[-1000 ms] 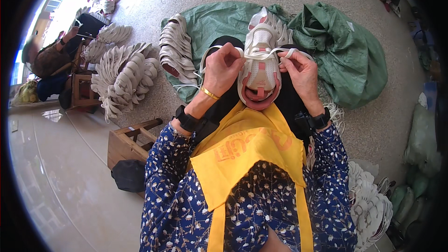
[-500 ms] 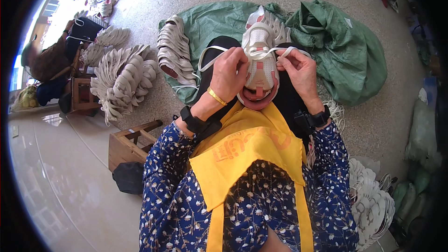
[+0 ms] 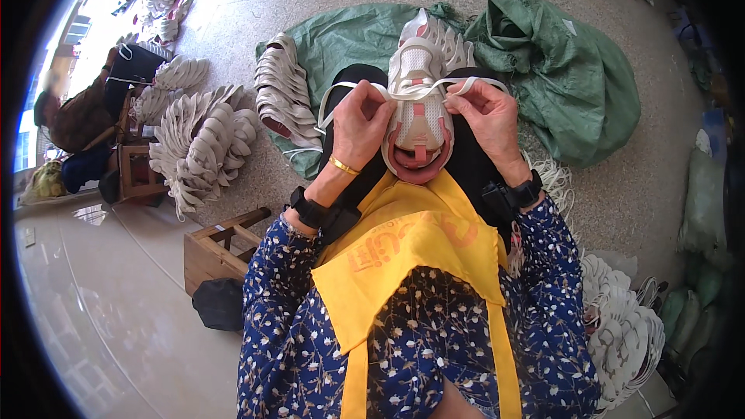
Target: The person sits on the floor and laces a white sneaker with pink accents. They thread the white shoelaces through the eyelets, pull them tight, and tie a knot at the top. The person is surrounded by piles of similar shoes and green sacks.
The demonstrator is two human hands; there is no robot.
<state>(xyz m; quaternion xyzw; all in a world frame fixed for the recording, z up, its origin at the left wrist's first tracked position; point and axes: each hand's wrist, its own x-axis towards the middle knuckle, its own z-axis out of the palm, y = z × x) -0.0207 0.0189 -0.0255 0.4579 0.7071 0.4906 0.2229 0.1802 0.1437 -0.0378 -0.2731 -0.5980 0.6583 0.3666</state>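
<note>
A white and pink sneaker upper (image 3: 417,120) lies between my knees, its pink heel collar toward me. A flat white shoelace (image 3: 415,96) runs across it, and loose ends loop out to both sides. On the upper's left, my left hand (image 3: 355,126) pinches the lace between thumb and fingers. My right hand (image 3: 489,118) pinches the lace on the other side. Both hands are raised beside the upper, with the lace stretched between them. Beyond its toe sit more nested white uppers (image 3: 450,43).
Green sacks (image 3: 559,85) lie ahead and to the right on the speckled floor. Stacked white uppers (image 3: 285,93) stand at left, with a larger heap (image 3: 206,140) beyond. A wooden stool (image 3: 221,252) is near my left elbow. White laces (image 3: 555,186) and another pile (image 3: 621,334) lie at right.
My hands have moved apart slightly, the left one leftward and the right one nearer me. The lace now runs tauter across the upper. The view has shifted slightly.
</note>
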